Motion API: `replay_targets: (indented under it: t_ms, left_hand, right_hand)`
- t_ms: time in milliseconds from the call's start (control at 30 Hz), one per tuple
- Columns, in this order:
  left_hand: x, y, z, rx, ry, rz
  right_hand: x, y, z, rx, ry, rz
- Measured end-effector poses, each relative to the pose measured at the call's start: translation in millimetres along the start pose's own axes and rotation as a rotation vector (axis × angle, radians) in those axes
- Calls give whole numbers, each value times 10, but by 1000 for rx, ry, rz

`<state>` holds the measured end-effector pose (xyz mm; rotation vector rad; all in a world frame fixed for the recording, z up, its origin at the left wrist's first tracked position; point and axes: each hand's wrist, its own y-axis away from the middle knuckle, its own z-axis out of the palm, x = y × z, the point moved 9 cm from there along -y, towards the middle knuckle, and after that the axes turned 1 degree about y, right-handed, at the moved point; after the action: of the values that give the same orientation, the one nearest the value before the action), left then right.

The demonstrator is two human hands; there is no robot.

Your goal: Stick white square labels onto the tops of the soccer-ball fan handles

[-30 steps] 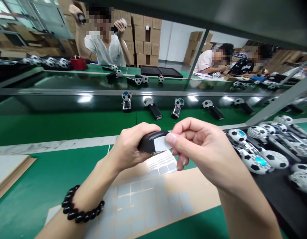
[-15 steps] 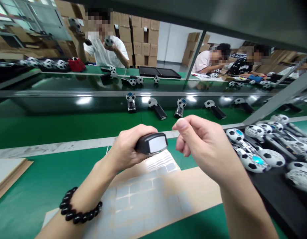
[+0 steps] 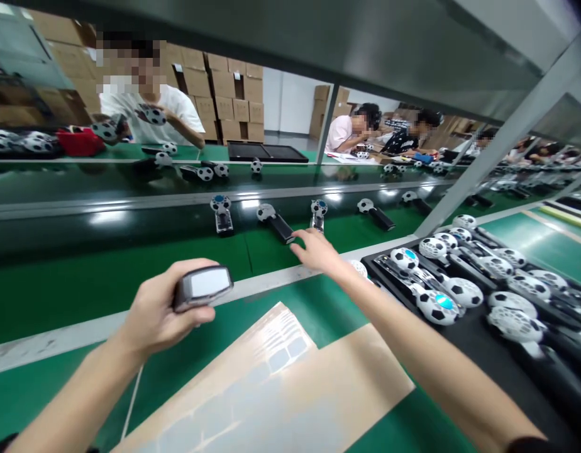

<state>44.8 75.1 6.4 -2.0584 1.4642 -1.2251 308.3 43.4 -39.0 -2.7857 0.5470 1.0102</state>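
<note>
- The black handle (image 3: 189, 297) lies in the left hand (image 3: 158, 308), its end face toward the camera and well above the green bench top; a pale rectangular label (image 3: 204, 282) covers that face.
- The left hand is clamped around the handle. A half-second earlier, the right fingertips were close to the label; now both hands are well apart.
- The right hand (image 3: 316, 250) has moved out over the white strip at the belt's edge, its fingers loosely extended and holding nothing visible. Its fingertips (image 3: 294, 236) are at the end of a black-handled soccer-ball unit (image 3: 274, 221) on the green conveyor belt (image 3: 130, 267), perhaps touching it; the view is too poor to tell.
- The tan label sheet (image 3: 271, 384) now sits lower in view, partly cut off by the frame's bottom edge, and no longer lies under the hands.
- To the right, a black tray (image 3: 389, 272) holds many soccer-ball units, one with a blue centre (image 3: 437, 307).
- Beyond the belt, a person in a white T-shirt (image 3: 146, 107) holds two ball heads, with stacked cartons (image 3: 229, 104) behind.
</note>
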Motion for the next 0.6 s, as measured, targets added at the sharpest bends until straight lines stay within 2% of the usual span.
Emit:
replay_targets:
  t_ms: [67,167,267,333,400,467,533,600]
  left_hand:
    - [-260,-121,-14,-34,-239,25]
    - [-752,-204,49,-176,-528,-2]
    - [-1205,-33,105,-370,-642,-133]
    - [-1359,106,91,-459,-660,-249]
    - [-1395,124,30,-456,-669,-381]
    - [-1359,-5,52,-421,-656,-473]
    - [-1334,-234,238,-398,-607,-522]
    - [-1386,-485,553,-382,-537,-568]
  right_hand:
    - [323,-303,-106,49,66,126]
    - [632,-600,-172,75,64,225]
    - [793,-736,-218,115,-37,267]
    - [856,-745,-287,147,-157,281]
    - [893,-658,-399,178,-310,293]
    - [895,-434,-525,196,-476,296]
    - [852,-67,-608,180,-627,284]
    - [797,401,-590,121,-738,265]
